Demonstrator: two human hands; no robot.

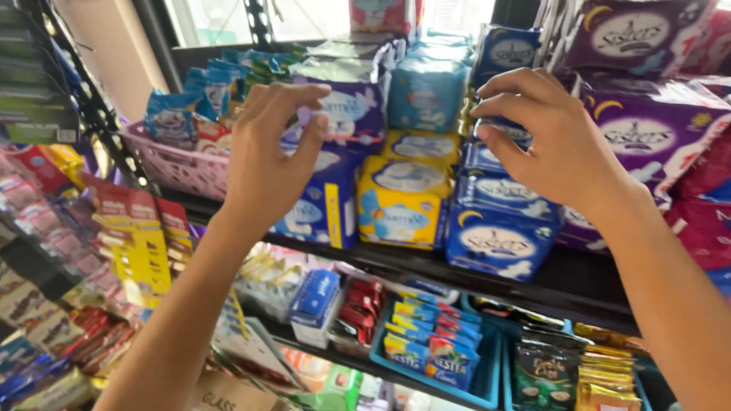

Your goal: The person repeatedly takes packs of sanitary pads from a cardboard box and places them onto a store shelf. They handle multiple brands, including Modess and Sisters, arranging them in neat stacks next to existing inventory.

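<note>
Blue packs [499, 221] stood stacked on the shelf [548, 281]; the right hand [548, 144] gripped one, while the left hand [270, 152] hovered half-open before a purple pack [346, 110].

2 bare forearms, no sleeves, no rings

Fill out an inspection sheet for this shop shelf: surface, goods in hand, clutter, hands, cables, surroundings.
Surface: dark shelf board, packed with soft packs.
Goods in hand: stack of blue packs at the right hand; purple-and-white pack by the left hand.
Clutter: yellow packs between them; pink basket of small packets at left.
Hands: left hand open, fingers curled, gripping nothing; right hand fingertips on the top blue pack, grip unclear.
Cables: nothing seen.
Surroundings: blue bin of sachets below; hanging strips at left; large purple packs at right.
</note>
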